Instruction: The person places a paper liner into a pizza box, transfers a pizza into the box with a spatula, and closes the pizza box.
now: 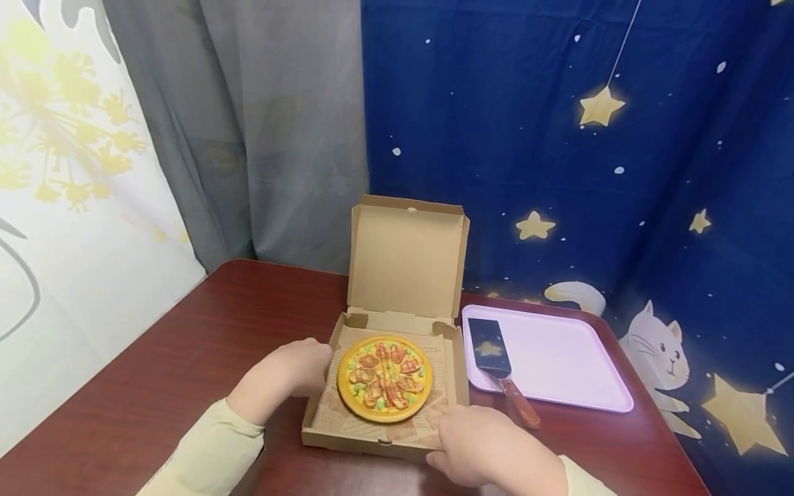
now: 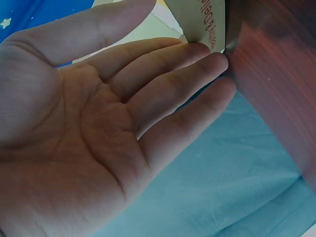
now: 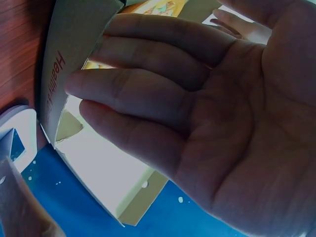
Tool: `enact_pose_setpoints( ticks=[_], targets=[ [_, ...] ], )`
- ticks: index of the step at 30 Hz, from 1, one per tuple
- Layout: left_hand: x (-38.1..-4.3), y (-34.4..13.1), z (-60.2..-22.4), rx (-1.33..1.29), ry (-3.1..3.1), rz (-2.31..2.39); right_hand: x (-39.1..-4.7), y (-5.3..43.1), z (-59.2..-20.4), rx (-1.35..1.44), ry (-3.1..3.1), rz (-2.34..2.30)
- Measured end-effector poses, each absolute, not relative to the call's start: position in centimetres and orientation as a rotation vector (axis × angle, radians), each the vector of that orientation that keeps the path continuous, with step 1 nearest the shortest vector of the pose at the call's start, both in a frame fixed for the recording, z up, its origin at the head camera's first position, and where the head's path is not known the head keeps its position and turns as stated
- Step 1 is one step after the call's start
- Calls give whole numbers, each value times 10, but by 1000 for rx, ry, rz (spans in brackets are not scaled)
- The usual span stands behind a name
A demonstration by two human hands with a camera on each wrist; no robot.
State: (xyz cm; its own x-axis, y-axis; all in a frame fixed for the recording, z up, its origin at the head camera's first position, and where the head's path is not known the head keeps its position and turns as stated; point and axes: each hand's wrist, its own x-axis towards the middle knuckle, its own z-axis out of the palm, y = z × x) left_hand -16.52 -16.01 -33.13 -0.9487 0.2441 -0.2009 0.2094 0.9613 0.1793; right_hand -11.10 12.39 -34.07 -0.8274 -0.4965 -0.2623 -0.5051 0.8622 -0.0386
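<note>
An opened cardboard pizza box (image 1: 366,442) stands on the table with its lid (image 1: 409,262) raised at the back. Inside, on printed paper, lies a round pizza (image 1: 384,379) with a yellow rim and slices of topping. My left hand (image 1: 304,365) is at the box's left side; in the left wrist view its fingers (image 2: 173,89) are nearly straight, their tips at the printed wall. At the front right corner is my right hand (image 1: 471,444). The right wrist view shows its fingers (image 3: 138,89) extended, tips against the right wall.
Right of the box, a pale lilac tray (image 1: 571,358) lies on the dark red table (image 1: 260,303). A spatula (image 1: 493,355) rests on its left side, the wooden handle (image 1: 521,405) reaching over the front rim. Grey and blue starry curtains (image 1: 471,151) hang behind.
</note>
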Motion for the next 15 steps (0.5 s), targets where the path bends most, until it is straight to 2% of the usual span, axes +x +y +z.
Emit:
enact_pose_setpoints(
  ticks=[9,15],
  targets=[
    [-168,-160,-333,342,2877,189,-110,124,-333,-712,2755,44],
    [-189,-174,-362,365,2867,154,-111,124,-328,-735,2752,37]
  ],
)
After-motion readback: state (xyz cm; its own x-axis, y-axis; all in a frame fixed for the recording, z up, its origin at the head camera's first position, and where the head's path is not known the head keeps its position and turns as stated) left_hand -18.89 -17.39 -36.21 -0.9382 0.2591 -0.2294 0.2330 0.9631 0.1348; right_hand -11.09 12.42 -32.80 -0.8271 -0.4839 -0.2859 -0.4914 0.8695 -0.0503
